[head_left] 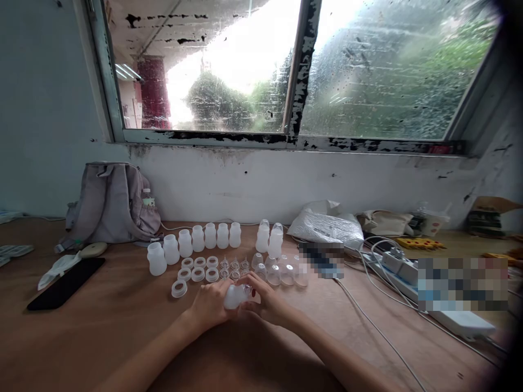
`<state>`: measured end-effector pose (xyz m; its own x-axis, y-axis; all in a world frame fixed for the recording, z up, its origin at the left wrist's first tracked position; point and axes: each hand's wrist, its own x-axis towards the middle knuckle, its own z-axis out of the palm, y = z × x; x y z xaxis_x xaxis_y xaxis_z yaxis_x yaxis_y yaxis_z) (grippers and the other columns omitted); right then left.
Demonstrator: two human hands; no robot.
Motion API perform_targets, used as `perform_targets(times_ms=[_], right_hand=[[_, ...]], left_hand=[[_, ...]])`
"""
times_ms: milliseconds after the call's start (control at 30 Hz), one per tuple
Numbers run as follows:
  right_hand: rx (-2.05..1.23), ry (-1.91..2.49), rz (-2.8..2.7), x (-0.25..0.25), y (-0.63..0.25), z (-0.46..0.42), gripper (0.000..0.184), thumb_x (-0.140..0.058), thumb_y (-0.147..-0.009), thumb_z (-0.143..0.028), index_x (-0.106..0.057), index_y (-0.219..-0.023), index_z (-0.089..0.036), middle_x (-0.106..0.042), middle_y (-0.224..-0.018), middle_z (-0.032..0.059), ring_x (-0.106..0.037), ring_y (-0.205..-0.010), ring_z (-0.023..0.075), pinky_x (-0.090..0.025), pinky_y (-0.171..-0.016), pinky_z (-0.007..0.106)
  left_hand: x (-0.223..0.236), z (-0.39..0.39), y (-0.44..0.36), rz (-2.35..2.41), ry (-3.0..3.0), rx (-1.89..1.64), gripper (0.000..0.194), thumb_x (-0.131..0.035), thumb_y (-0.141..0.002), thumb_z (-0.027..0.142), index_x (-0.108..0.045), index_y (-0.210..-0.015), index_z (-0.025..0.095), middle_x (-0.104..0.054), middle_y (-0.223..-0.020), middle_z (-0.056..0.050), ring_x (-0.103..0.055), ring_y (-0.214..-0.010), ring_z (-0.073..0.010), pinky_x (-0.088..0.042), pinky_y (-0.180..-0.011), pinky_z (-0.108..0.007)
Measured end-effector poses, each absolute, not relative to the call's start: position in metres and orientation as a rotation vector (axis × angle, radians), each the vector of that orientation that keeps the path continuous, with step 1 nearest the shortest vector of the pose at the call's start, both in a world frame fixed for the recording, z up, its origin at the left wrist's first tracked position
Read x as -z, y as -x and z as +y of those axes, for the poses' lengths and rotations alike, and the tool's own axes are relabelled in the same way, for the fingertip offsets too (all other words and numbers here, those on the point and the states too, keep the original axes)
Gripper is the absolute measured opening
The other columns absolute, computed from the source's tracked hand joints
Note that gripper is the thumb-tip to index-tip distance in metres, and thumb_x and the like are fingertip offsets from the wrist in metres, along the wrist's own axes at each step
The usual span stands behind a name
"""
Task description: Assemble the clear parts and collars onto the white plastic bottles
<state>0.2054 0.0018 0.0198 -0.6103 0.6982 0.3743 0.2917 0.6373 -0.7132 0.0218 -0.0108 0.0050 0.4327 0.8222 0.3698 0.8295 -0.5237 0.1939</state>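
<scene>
A frosted white baby bottle (233,297) lies tilted on its side between my hands, close to the table's front edge. My left hand (209,302) is wrapped around its body. The fingers of my right hand (263,299) close over the clear top end of the bottle; they partly hide that end. Just beyond my hands are several white collar rings (198,274), several clear teats (234,265) and several clear dome caps (273,275). A row of open bottle bodies (198,238) stands behind on the left. Two capped bottles (263,236) stand upright to the right of that row.
On the left are a grey backpack (110,204), a black tablet-like slab (67,284) and a white cloth or bag (57,270). To the right lie a silver padded bag (327,224), a blurred phone-like item (321,260), cables and a white power strip (457,321). A windowed wall rises behind the table.
</scene>
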Motion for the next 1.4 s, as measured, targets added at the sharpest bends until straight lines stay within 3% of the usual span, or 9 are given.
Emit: perform_targets(times_ms=[100, 167, 233, 333, 500, 933, 1133, 1267, 1400], right_hand=[[-0.945, 0.892, -2.089, -0.022, -0.209, 0.005, 0.038, -0.053, -0.076, -0.042, -0.043, -0.107, -0.022, -0.049, -0.100, 0.0059, -0.050, -0.083, 0.0158, -0.042, -0.063, 0.024], [-0.937, 1.017, -2.011, -0.020, -0.210, 0.010, 0.030, -0.043, -0.080, -0.046, -0.047, -0.092, -0.019, -0.052, -0.079, 0.0023, -0.049, -0.066, 0.0127, -0.039, -0.053, 0.022], [-0.825, 1.086, -1.984, -0.017, -0.210, 0.014, 0.034, -0.040, -0.081, -0.049, -0.044, -0.068, -0.018, -0.044, -0.059, -0.0018, -0.042, -0.053, 0.0099, -0.033, -0.046, 0.021], [-0.702, 1.075, -1.950, -0.015, -0.210, 0.016, 0.041, -0.041, -0.081, -0.048, -0.033, -0.054, -0.018, -0.033, -0.052, -0.0039, -0.032, -0.049, 0.0081, -0.026, -0.044, 0.021], [-0.643, 1.016, -1.945, -0.017, -0.210, 0.012, 0.033, -0.041, -0.082, -0.043, -0.036, -0.060, -0.018, -0.037, -0.055, -0.0031, -0.033, -0.051, 0.0092, -0.027, -0.046, 0.022], [-0.798, 0.875, -1.903, -0.016, -0.216, 0.016, 0.010, -0.046, -0.079, -0.029, -0.045, -0.076, -0.019, -0.051, -0.075, 0.0012, -0.047, -0.061, 0.0108, -0.041, -0.050, 0.023], [-0.648, 0.915, -1.771, -0.024, -0.217, 0.013, 0.010, -0.045, -0.078, -0.024, -0.041, -0.087, -0.021, -0.051, -0.082, 0.0029, -0.050, -0.067, 0.0123, -0.043, -0.054, 0.023], [-0.434, 1.053, -1.898, -0.017, -0.218, 0.016, 0.013, -0.044, -0.074, -0.016, -0.042, -0.086, -0.020, -0.050, -0.072, 0.0002, -0.047, -0.060, 0.0115, -0.040, -0.055, 0.024], [-0.266, 1.121, -2.164, -0.004, -0.217, 0.017, 0.014, -0.043, -0.072, -0.012, -0.046, -0.084, -0.020, -0.052, -0.075, 0.0010, -0.048, -0.064, 0.0128, -0.039, -0.058, 0.025]], left_hand=[[-0.007, -0.014, -0.024, -1.575, 2.688, 0.720, 0.034, -0.053, -0.067, 0.038, -0.049, -0.096, 0.020, -0.062, -0.083, -0.003, -0.060, -0.072, -0.0207, -0.045, -0.059, -0.027], [-0.009, -0.017, -0.026, -1.610, 2.703, 0.742, 0.032, -0.053, -0.067, 0.037, -0.050, -0.095, 0.022, -0.062, -0.084, -0.003, -0.060, -0.073, -0.0203, -0.044, -0.059, -0.026], [-0.012, -0.018, -0.028, -1.646, 2.701, 0.767, 0.031, -0.052, -0.067, 0.038, -0.050, -0.094, 0.022, -0.063, -0.084, -0.002, -0.060, -0.073, -0.0198, -0.043, -0.058, -0.025], [-0.013, -0.019, -0.028, -1.669, 2.687, 0.784, 0.030, -0.052, -0.068, 0.037, -0.050, -0.094, 0.023, -0.063, -0.086, -0.002, -0.060, -0.073, -0.0198, -0.042, -0.058, -0.025], [-0.011, -0.017, -0.026, -1.725, 2.679, 0.759, 0.034, -0.054, -0.067, 0.039, -0.050, -0.097, 0.023, -0.063, -0.082, -0.002, -0.060, -0.072, -0.0203, -0.040, -0.058, -0.026], [-0.014, -0.012, -0.021, -1.777, 2.813, 0.920, 0.036, -0.059, -0.064, 0.040, -0.050, -0.095, 0.023, -0.061, -0.081, 0.000, -0.057, -0.072, -0.0184, -0.039, -0.058, -0.025], [-0.017, -0.009, -0.018, -1.787, 2.914, 1.067, 0.036, -0.060, -0.064, 0.041, -0.050, -0.092, 0.020, -0.059, -0.078, 0.001, -0.056, -0.070, -0.0166, -0.042, -0.062, -0.026], [-0.011, -0.006, -0.018, -1.784, 2.831, 1.277, 0.037, -0.057, -0.068, 0.045, -0.048, -0.091, 0.018, -0.057, -0.077, 0.000, -0.054, -0.069, -0.0153, -0.043, -0.062, -0.026], [-0.002, -0.004, -0.016, -1.813, 2.718, 1.496, 0.039, -0.051, -0.074, 0.040, -0.039, -0.105, 0.018, -0.057, -0.088, -0.003, -0.055, -0.077, -0.0158, -0.044, -0.070, -0.028]])
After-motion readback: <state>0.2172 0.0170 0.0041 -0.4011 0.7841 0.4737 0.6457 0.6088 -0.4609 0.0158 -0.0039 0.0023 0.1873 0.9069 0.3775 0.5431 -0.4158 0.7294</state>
